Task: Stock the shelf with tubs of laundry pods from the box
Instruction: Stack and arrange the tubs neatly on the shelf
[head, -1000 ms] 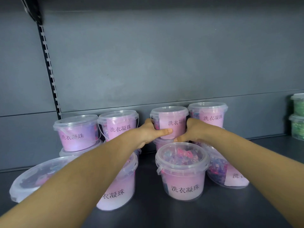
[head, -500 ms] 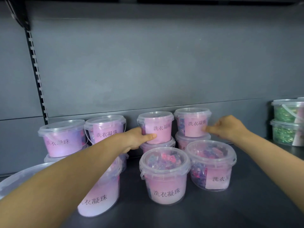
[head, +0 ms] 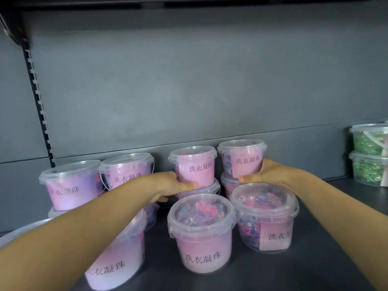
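We are gripping two upper tubs at once. Our left hand (head: 168, 185) is holding the centre tub (head: 195, 166), its fingers (head: 186, 185) wrapping the base. Our right hand (head: 270, 175) is clasping the right tub (head: 243, 158) the same way. Each is sitting on a lower tub (head: 201, 191) at the back of the shelf (head: 315, 269), in the middle of the frame. The box is not showing.

We are judging the stacks to be the weak point. The lids are looking smooth, so a top tub let go off-centre could be sliding forward onto the front tubs (head: 201, 234). Our left forearm is passing right over the lower-left tub (head: 117, 263), and pulling back carelessly could be knocking it.

Every pink label is reading 洗衣凝珠 in black. On the lower-right tub (head: 264, 217) the label is turning away, so only 洗衣 is showing. We are seeing no brand name. The green tubs (head: 369, 139) at the right edge are showing no readable writing.
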The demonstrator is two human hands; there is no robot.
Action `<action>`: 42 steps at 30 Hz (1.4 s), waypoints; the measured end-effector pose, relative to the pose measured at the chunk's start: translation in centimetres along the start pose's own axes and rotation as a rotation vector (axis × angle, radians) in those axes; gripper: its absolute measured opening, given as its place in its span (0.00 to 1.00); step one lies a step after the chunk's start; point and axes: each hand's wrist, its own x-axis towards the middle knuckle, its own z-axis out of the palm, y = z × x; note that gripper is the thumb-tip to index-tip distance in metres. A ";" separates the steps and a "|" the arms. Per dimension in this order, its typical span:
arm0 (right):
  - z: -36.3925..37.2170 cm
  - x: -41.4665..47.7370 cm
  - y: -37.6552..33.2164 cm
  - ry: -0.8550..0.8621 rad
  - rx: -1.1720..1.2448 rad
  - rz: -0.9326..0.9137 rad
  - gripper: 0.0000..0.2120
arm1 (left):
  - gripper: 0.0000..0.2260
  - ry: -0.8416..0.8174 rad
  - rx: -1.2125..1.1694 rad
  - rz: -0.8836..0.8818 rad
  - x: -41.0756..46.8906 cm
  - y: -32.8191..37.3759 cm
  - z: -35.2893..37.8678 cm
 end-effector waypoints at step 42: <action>-3.2 1.0 4.6 -0.095 0.159 0.002 0.57 | 0.20 0.226 0.787 0.738 5.1 10.2 1.7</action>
